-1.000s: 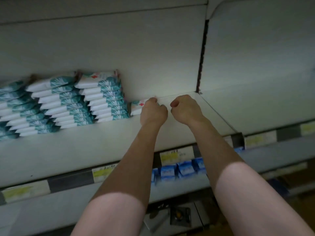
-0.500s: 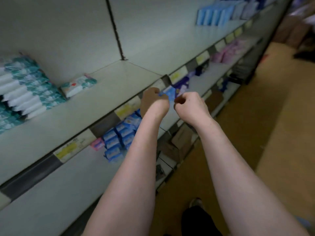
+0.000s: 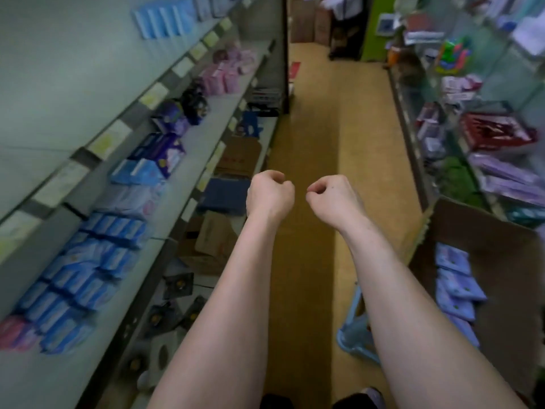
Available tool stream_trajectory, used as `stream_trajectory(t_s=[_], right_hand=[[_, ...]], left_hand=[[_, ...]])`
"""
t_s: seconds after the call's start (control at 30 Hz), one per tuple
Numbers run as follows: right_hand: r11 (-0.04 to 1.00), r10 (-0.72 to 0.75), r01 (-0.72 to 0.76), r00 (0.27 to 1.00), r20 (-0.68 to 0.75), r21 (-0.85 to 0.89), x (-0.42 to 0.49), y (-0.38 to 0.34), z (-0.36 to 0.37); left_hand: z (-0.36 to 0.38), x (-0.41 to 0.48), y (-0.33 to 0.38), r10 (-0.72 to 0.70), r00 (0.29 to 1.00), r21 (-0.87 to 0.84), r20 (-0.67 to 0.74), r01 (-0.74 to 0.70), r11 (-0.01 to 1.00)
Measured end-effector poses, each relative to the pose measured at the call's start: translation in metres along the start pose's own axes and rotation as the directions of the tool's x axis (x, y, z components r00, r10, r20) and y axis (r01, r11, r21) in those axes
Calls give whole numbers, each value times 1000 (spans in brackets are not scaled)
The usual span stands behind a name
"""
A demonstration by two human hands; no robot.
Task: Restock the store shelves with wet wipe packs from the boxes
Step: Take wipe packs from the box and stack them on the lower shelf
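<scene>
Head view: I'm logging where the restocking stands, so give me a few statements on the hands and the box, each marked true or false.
1. The left hand holds a wipe pack. False: its fingers are curled and hold nothing.
2. The right hand holds nothing. True.
3. The cardboard box at the right has packs in it. True.
4. Both hands rest on the cardboard box. False: they are out over the aisle floor, apart from the box.
5. A light blue stool stands on the floor near the box. True.
</scene>
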State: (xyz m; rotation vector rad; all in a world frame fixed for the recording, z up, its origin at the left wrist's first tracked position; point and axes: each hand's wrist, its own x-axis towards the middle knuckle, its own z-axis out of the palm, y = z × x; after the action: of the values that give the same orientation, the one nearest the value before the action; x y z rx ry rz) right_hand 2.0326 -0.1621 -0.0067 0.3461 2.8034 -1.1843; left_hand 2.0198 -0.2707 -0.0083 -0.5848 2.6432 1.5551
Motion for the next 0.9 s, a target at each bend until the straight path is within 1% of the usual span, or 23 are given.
stream_trajectory(t_s=[0.1, 0.23, 0.4, 0.5, 0.63, 0.73, 0.9], right_hand=[[997, 74, -74, 996, -41, 2, 10, 49, -41], [989, 150, -150, 986, -69, 6, 24, 114, -92], [974, 227, -228, 972, -53, -7, 39, 190, -139], [957, 288, -287, 957, -34, 35, 44, 234, -155], [912, 378, -377, 925, 26, 158, 48, 289, -153], [854, 466, -476, 879, 99, 211, 46, 325, -137], [775, 558, -606, 790, 256, 179, 38, 377, -95]], left_hand=[[61, -16, 21, -5, 993, 21, 115, 3, 1000], [142, -36, 50, -16, 975, 74, 223, 0, 997], [234, -51, 71, -60, 949, 132, 310, 19, 991], [276, -57, 69, -129, 916, 159, 381, 72, 985], [316, -66, 52, -251, 857, 253, 451, 147, 956], [339, -73, 29, -369, 792, 362, 487, 202, 910], [373, -76, -19, -536, 693, 525, 483, 260, 810]])
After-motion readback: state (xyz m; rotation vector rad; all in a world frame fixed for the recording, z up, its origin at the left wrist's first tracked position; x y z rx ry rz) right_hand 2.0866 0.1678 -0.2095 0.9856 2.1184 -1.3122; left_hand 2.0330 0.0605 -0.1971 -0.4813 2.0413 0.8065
